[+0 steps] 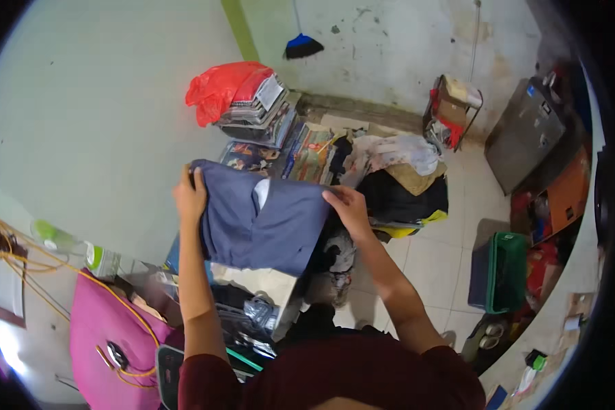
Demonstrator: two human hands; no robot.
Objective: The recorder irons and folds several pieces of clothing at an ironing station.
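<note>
A blue-grey cloth garment [266,225] is stretched out between my two hands, with a small white patch showing in a gap near its upper middle. My left hand [190,193] pinches its upper left corner. At the upper right corner, my right hand [349,205] grips the fabric between thumb and fingers. The garment hangs over a pale surface [259,282] and hides part of what lies beneath. Just beyond it lie flat printed packages [310,151]. Right of my right hand is a pile of dark clothes [405,197] with a tan cloth on top.
A red plastic bag [230,84] rests on a tall stack of folded items [259,115] by the wall. A green bin [507,271] and a grey refrigerator [528,133] stand at right. At left, a yellow cord [128,302] crosses a pink cloth cover [102,328].
</note>
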